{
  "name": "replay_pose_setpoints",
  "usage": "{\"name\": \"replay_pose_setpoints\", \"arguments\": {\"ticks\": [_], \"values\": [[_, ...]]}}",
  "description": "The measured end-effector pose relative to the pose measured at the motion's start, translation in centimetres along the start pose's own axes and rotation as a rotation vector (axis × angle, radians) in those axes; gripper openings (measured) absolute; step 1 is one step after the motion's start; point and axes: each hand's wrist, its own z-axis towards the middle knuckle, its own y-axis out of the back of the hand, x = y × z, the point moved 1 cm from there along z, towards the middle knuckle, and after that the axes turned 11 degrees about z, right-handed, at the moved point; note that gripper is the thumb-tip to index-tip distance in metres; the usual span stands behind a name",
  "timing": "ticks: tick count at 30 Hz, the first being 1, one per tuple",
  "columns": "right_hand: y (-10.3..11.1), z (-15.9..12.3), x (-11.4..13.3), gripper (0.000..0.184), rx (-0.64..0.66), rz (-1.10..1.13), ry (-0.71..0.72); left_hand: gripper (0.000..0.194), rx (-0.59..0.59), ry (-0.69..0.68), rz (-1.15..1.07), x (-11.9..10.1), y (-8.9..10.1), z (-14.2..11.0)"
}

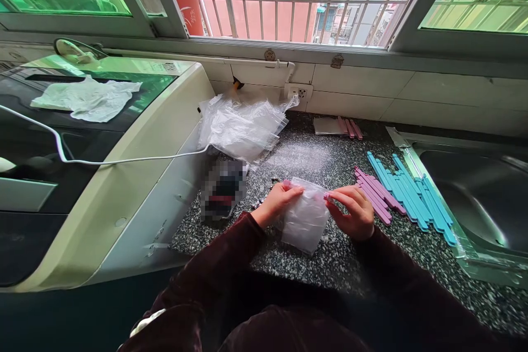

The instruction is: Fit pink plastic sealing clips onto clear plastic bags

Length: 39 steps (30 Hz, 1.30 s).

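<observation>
A small clear plastic bag (pixel 306 223) hangs in front of me over the worktop, its open or closed top edge hard to make out. My left hand (pixel 277 202) is closed on its upper left side, thumb lying over the film. At the upper right edge, my right hand (pixel 352 212) pinches the bag between thumb and fingers. Specks of pink show at the fingertips of both hands; I cannot tell whether they are nails or a pink strip. Right of that hand lie several flat pink sticks (pixel 377 193) and several turquoise sticks (pixel 416 195).
A heap of clear bags (pixel 243 126) lies at the back, near a wall socket (pixel 299 91). A blurred dark object (pixel 223 190) is left of my hands. The washing machine (pixel 165 137) borders the left; a steel sink (pixel 482 187) borders the right. More pink sticks (pixel 350 127) lie behind.
</observation>
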Motion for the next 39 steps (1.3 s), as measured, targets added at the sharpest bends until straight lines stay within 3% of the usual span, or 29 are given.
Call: {"name": "replay_pose_setpoints", "arguments": {"ticks": [13,27,33,39], "values": [[-0.9,-0.2,-0.1,0.028,0.126,0.036,-0.013,0.044,0.057,-0.058,0.205,-0.2,0.0,0.0],[-1.2,-0.2,-0.4,0.02,0.182,0.022,-0.083,0.049,0.076,-0.064,0.258,0.2,-0.1,0.1],[-1.2,-0.2,-0.6,0.019,0.172,0.026,-0.097,0.045,0.137,-0.093,0.304,-0.1,0.1,0.0],[-1.2,-0.1,-0.6,0.017,0.177,0.004,-0.1,0.036,0.125,-0.112,0.404,-0.5,0.2,-0.1]]}}
